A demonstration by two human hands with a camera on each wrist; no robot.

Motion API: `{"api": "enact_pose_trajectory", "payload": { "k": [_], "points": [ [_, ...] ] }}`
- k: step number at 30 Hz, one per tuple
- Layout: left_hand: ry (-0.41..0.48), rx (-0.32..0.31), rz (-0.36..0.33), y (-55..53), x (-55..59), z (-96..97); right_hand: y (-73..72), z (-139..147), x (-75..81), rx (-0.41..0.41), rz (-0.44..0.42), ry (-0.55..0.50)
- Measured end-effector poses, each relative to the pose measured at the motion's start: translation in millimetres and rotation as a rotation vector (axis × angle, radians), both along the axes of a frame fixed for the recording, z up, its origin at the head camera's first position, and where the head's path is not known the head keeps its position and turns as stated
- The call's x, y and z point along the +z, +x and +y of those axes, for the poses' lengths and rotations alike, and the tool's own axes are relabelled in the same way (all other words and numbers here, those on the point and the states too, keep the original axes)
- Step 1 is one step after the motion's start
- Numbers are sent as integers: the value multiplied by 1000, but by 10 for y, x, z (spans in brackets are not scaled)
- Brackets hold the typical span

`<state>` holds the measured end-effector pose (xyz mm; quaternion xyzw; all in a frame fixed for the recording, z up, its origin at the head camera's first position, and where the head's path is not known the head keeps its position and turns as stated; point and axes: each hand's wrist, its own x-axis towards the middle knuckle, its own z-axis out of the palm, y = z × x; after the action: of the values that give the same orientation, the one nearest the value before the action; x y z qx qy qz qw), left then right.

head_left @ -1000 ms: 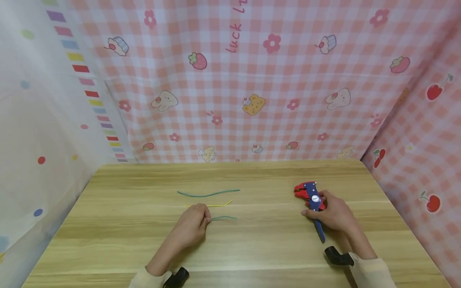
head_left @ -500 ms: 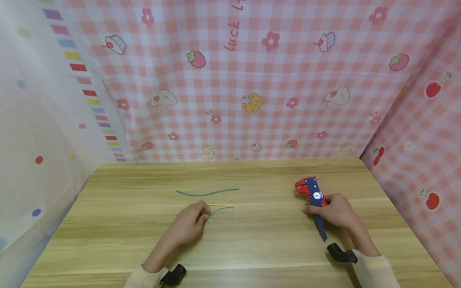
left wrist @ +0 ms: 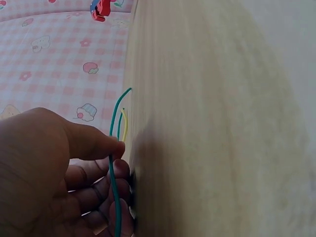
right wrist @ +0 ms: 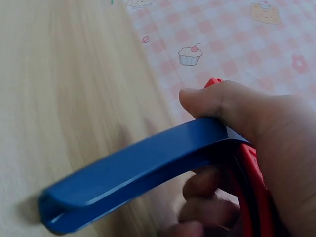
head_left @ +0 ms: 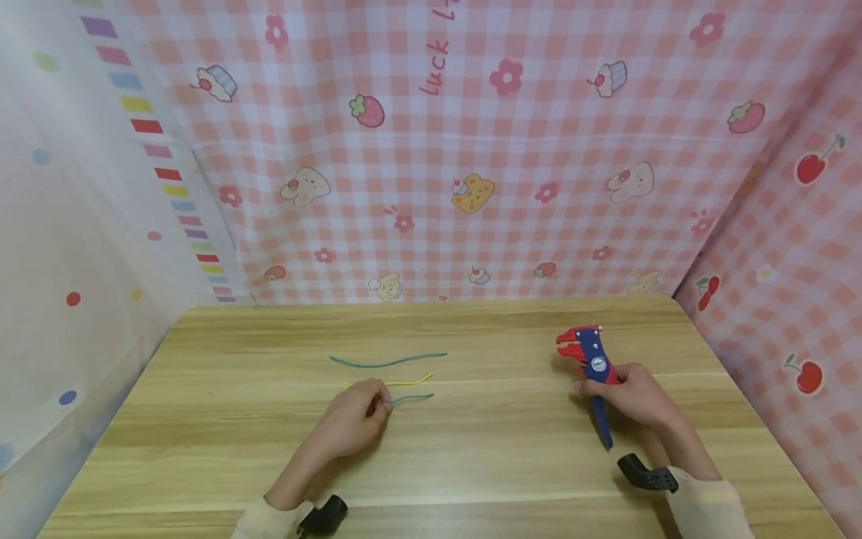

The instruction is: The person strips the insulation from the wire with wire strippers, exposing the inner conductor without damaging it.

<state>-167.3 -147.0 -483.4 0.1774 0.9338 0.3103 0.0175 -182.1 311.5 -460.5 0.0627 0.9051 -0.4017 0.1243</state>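
My left hand (head_left: 353,419) pinches a short green wire (head_left: 412,397) between thumb and index finger. In the left wrist view the held wire (left wrist: 115,187) runs down across the curled fingers, and its far end bends toward the tabletop. On the right, my right hand (head_left: 640,395) grips a blue and red wire stripper (head_left: 596,363), its red jaws pointing left and apart. The right wrist view shows the stripper's long blue handle (right wrist: 138,158) sticking out past the thumb, with the fingers curled beneath.
A yellow wire (head_left: 409,383) lies just behind the left hand, partly covered by it. Farther back, a longer green wire (head_left: 387,365) rests on the wooden table (head_left: 498,464). Patterned cloth (head_left: 431,150) hangs behind the table and at both sides.
The right hand has shifted slightly right with the wire stripper, whose head has risen away from me. The left hand has drawn the green wire slightly back and to the left.
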Motion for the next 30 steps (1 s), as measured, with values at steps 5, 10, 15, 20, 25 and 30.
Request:
{"api": "enact_pose_trajectory", "payload": {
  "k": [5, 10, 15, 20, 25, 30],
  "points": [
    [40, -11, -15, 0, 7, -30, 1, -31, 25, 2, -26, -114],
    [69, -22, -24, -18, 17, -57, -17, -42, 34, 47, 8, -258],
    [126, -64, -31, -38, 8, -94, -21, -25, 11, 169, 6, -429],
    [158, -71, -55, -44, 19, -110, -37, -20, -4, 316, -65, -604],
    [155, -51, -66, -39, 28, -88, -58, -41, -24, 351, -138, -730],
    [178, -58, -44, -44, 20, -91, -44, -79, -22, 294, -166, -724]
  ]
}}
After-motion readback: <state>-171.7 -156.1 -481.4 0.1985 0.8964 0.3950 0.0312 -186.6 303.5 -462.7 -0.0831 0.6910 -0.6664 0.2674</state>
